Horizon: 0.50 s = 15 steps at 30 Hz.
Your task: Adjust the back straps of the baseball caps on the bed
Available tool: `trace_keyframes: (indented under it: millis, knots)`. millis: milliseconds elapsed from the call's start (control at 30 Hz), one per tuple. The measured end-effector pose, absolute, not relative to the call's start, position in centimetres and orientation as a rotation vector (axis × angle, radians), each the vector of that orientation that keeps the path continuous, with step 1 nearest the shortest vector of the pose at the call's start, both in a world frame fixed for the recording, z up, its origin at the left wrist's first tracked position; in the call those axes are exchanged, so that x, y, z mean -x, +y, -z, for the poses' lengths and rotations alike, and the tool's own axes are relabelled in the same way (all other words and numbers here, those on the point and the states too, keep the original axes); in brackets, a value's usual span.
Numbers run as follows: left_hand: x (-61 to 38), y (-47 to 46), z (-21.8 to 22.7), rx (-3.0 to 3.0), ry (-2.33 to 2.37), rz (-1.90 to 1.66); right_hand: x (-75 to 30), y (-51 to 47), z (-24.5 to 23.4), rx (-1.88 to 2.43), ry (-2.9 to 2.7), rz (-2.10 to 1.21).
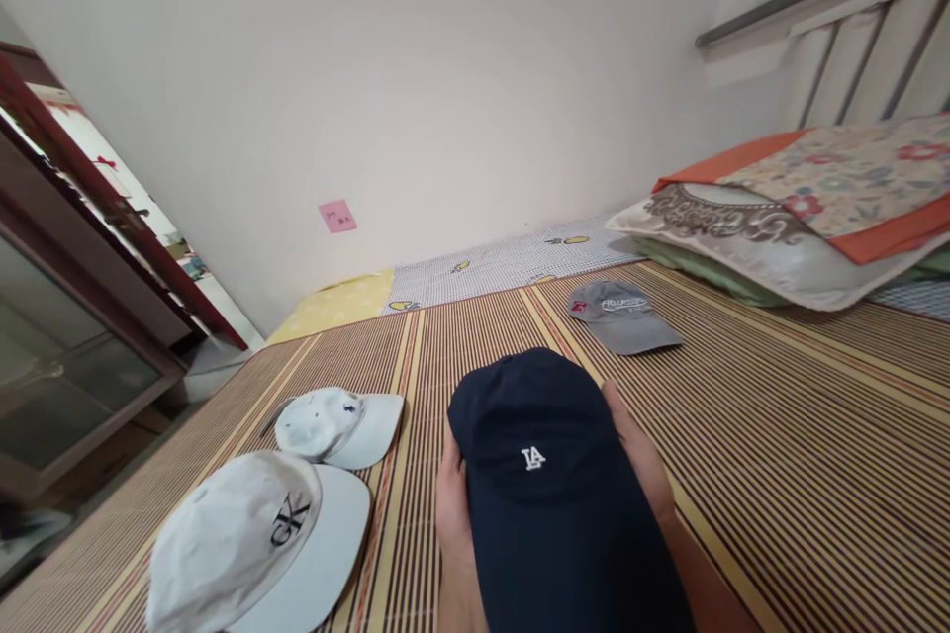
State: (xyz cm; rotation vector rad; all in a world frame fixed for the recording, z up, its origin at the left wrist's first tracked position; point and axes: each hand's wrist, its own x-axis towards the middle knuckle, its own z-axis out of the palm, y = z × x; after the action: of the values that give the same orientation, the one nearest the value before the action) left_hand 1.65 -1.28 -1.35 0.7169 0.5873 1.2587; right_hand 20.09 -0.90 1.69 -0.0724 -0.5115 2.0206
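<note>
- Cap [564, 415], navy w/ LA logo [532, 458], held btwn L hand [451, 504] & R hand [651, 465], one per side, prob. for balance.
- Lettered white cap [223, 534] & small white cap [316, 423] sit L of grip; grey cap [630, 328] beyond, to R.
- Mat [802, 455] gives room R of grip; far edge borders checked sheet [505, 265].

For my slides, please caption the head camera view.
Left hand and right hand hold a navy cap over a striped mat with two white caps and a gray cap.

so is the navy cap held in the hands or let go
Held: the navy cap sits between the left hand and right hand, one at each side.
</note>
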Motion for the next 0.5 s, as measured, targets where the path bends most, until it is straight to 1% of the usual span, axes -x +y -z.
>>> trace_keyframes:
  millis: [167,300,400,500]
  knots:
    - [-3.1,-2.0,-0.7,-0.705,0.527,-1.205,-21.1,0.1,0.4,0.139,-0.442,-1.942]
    - [-3.7,-1.6,-2.0,-0.705,0.496,-1.18,-22.1,0.3,0.5,0.151,-0.357,-1.903]
    - [-3.8,-1.2,-2.2,-0.706,0.487,-1.175,-22.4,0.1,0.3,0.174,-0.319,-1.903]
    - [-3.3,-1.0,-1.3,-0.713,0.509,-1.179,-22.2,0.0,0.3,0.186,-0.355,-1.932]
